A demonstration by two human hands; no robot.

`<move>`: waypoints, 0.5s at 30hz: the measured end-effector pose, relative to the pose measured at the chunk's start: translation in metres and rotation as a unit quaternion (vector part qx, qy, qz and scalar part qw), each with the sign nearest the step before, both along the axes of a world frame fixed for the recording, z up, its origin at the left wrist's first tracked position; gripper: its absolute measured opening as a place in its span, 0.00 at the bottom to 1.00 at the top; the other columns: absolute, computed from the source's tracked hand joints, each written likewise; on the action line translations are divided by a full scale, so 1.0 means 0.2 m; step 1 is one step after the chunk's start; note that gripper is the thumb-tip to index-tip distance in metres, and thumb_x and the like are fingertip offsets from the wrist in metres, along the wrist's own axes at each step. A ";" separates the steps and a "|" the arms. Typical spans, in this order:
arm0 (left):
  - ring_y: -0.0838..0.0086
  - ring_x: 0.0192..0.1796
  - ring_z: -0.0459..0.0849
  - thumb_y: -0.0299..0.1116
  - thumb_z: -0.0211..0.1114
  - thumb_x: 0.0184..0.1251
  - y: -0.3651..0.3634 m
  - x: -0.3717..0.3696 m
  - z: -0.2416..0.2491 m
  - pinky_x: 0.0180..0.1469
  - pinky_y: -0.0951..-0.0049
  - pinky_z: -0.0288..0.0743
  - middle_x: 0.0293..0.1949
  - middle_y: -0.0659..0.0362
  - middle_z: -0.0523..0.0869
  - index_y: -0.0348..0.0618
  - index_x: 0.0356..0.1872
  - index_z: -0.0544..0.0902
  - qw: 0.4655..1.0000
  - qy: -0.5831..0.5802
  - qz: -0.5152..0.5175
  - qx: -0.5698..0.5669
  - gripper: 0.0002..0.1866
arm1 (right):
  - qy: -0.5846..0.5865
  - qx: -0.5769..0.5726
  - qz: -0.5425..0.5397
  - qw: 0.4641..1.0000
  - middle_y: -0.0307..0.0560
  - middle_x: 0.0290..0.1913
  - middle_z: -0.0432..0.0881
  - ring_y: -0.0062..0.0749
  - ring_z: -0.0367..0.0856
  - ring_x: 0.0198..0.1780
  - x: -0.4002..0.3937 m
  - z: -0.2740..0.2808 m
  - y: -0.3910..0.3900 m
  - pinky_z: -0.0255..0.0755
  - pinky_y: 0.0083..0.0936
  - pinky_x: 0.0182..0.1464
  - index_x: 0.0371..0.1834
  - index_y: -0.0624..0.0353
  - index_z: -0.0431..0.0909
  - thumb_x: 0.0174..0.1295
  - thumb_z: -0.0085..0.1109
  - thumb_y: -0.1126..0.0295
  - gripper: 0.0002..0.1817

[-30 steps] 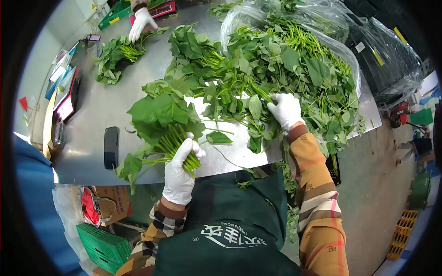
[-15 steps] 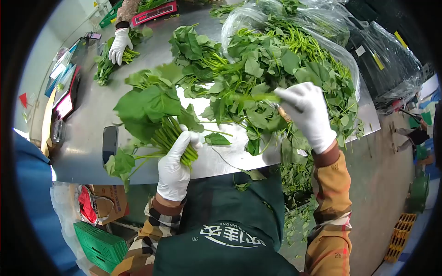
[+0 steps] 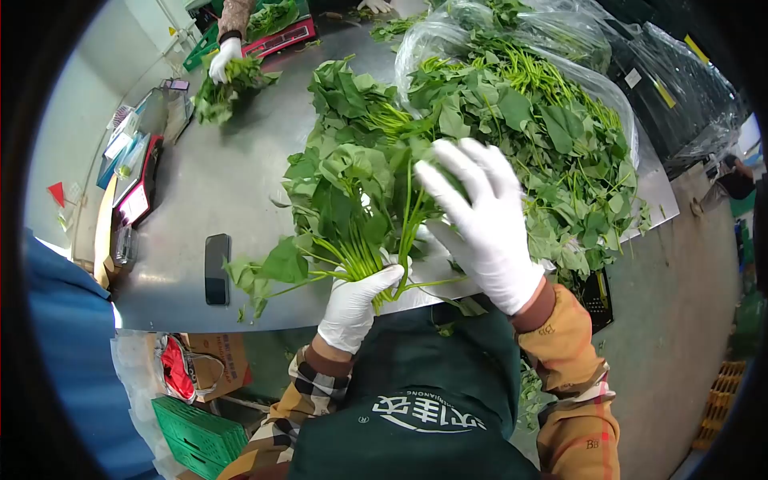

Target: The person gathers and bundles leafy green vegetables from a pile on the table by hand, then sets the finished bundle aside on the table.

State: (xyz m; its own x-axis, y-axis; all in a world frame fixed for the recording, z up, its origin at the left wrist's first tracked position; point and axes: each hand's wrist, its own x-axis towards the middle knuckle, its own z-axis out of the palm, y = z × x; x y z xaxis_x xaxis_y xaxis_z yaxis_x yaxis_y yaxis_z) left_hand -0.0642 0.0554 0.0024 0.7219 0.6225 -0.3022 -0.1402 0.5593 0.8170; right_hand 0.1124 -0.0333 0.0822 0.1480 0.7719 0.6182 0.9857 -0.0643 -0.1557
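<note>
My left hand (image 3: 358, 306), in a white glove, grips the stems of a bunch of leafy greens (image 3: 346, 190) held upright over the near edge of the steel table (image 3: 216, 180). My right hand (image 3: 480, 222), also gloved, is raised with fingers spread and lies against the right side of the bunch, pressing a stem into it. A big heap of loose greens (image 3: 520, 120) lies behind, spilling from a clear plastic bag (image 3: 448, 36).
A black phone (image 3: 216, 269) lies on the table at the left. Another person's gloved hand (image 3: 224, 60) holds a small bunch (image 3: 228, 84) at the far corner. Labels and a scale (image 3: 140, 160) line the left edge. Green crates (image 3: 200, 436) and a cardboard box sit below.
My right hand left the heap and swung over to the bunch with a stem. My left hand shifted right with the bunch. The other person's hand lifted their bunch.
</note>
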 end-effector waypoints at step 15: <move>0.64 0.43 0.84 0.19 0.61 0.64 0.03 0.03 -0.02 0.47 0.66 0.81 0.41 0.54 0.82 0.43 0.42 0.75 0.980 -0.095 0.116 -0.129 0.09 | 0.274 -0.137 0.110 0.946 0.49 0.21 0.77 0.48 0.77 0.28 -0.21 -0.31 -0.13 0.70 0.39 0.33 0.26 0.55 0.81 0.60 0.59 0.62 0.10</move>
